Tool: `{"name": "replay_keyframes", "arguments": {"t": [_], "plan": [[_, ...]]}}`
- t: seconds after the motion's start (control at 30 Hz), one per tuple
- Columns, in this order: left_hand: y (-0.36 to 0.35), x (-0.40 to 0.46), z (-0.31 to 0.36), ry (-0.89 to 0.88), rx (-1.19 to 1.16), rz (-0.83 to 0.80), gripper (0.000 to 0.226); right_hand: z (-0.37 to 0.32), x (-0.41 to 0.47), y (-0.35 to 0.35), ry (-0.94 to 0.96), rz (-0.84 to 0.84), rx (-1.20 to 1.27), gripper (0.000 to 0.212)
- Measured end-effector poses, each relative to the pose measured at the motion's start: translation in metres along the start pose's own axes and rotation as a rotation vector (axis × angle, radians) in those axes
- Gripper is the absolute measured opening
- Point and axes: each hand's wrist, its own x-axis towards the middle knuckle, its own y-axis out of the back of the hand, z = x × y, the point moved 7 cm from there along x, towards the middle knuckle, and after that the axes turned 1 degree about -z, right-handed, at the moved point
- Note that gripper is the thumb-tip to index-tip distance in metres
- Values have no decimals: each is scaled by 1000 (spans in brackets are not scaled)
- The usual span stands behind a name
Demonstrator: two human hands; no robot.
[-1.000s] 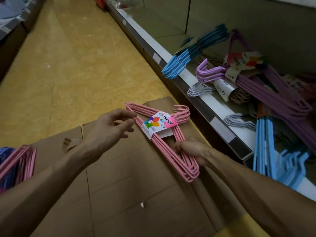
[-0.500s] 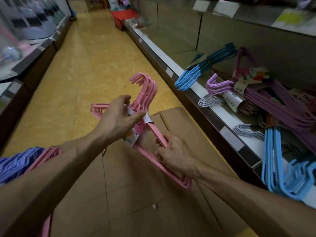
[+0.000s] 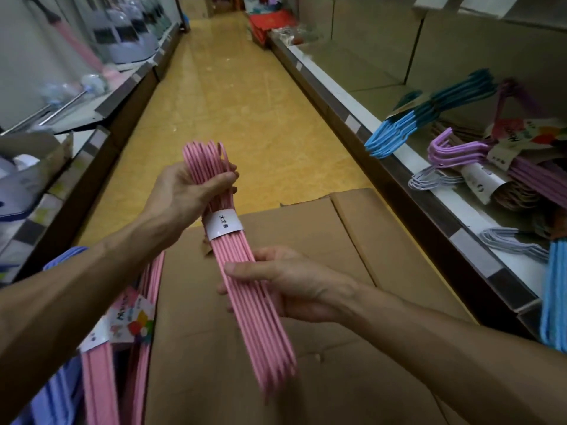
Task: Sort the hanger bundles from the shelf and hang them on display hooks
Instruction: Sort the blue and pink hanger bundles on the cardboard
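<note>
Both the left hand (image 3: pixel 187 191) and right hand (image 3: pixel 291 286) clasp the pink hanger bundle (image 3: pixel 245 271); loose bundles hung over the left arm could slip.

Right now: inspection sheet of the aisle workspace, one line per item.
Surface: brown cardboard box, flaps shut.
Job's things: pink hanger bundle with white band, edge-on above the box; blue, purple and grey bundles on the right shelf.
Clutter: pink and blue bundles hang by the left forearm.
Hands: left hand grips the bundle's top; right hand holds its middle.
Cables: nothing seen.
Surroundings: yellow floor, shelving both sides.
</note>
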Motion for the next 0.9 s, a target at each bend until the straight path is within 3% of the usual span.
{"name": "replay_keyframes", "arguments": {"t": [0.2,0.33,0.53,0.63,0.73,0.9], "plan": [[32,-22,-10,34,-57,-98,24,21,29,-49,-103,-249,13,23],[60,-30,-19,117,93,-118,21,41,53,-62,-97,-188,-19,26],[127,-40,-43,249,338,42,53,71,93,-66,-91,-12,-237,24],[152,-51,-52,158,603,12,65,85,108,-66,-97,65,-448,28],[161,-61,-61,8,838,-109,57,100,123,-72,-118,59,-553,20],[184,-68,-84,80,923,-137,54,125,149,-90,-135,59,-625,27]]}}
